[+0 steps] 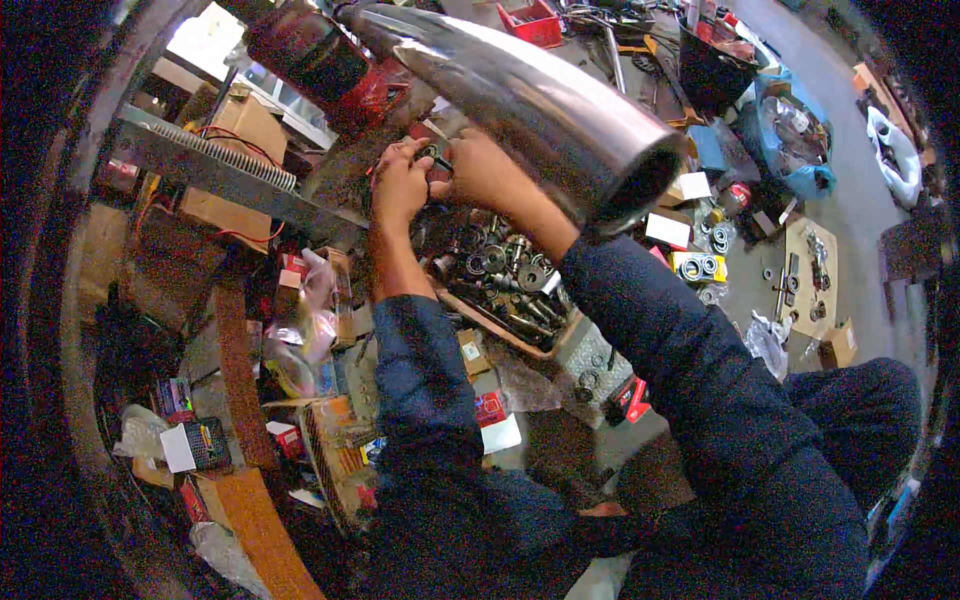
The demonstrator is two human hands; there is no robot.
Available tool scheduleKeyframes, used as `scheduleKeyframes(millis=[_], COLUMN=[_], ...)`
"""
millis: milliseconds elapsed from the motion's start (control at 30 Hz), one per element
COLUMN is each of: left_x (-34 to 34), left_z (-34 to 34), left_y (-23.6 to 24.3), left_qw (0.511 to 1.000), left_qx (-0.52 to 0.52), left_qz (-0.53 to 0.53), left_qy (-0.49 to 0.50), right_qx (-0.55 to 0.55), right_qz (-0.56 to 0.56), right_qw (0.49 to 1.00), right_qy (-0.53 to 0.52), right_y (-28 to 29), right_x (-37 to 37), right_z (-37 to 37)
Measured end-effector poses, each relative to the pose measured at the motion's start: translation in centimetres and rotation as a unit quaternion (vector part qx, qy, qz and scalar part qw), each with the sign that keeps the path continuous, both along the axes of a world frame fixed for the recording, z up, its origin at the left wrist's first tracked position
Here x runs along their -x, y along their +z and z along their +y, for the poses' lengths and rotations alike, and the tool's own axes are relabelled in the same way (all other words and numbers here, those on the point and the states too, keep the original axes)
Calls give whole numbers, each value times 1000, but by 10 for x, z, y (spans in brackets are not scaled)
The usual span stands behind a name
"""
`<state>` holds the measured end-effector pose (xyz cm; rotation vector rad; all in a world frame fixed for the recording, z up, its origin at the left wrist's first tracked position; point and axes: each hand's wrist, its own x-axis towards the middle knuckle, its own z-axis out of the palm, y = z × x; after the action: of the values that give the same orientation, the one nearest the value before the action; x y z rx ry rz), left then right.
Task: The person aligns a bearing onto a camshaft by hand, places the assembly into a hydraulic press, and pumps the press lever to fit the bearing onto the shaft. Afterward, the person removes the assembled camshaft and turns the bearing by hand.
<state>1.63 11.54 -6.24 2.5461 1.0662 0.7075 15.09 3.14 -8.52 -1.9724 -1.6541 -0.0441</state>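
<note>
My left hand (400,182) and my right hand (478,165) meet at the upper middle of the view. Between them is a small dark, ring-like metal part (432,153), gripped by the fingers of both hands; the fingers partly cover it. Just below, a shallow box (500,318) is heaped with loose bearings and metal pieces (490,262). A large shiny metal tube (530,90) slants above my right forearm, its open end toward the right. Beyond my left hand stands a red and black machine part (335,75).
At left, a metal bar with a coil spring (215,155) runs near my left wrist. Small boxes and plastic wrap (310,300) crowd the floor. To the right are boxed bearings (700,266), a blue bag (800,130) and cardboard with metal parts (808,270). A red tray (530,24) lies farther off.
</note>
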Motion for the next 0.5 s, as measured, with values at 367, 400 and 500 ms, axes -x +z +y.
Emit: scheduleKeyframes(millis=[367,400,500], left_x=[-2,1,7], left_z=[-12,-11,-14], left_y=[11,7,-4], left_qw=[1000,991,926], left_qx=[7,69,235], left_qz=[-28,-115,-289], left_qy=[-11,-13,69], right_qx=[-5,24,39], right_qz=[90,87,118], right_qw=[996,996,992], right_qy=[-3,-8,2], right_y=[4,4,17], right_x=[-5,-5,-3], right_z=[-5,-5,-12])
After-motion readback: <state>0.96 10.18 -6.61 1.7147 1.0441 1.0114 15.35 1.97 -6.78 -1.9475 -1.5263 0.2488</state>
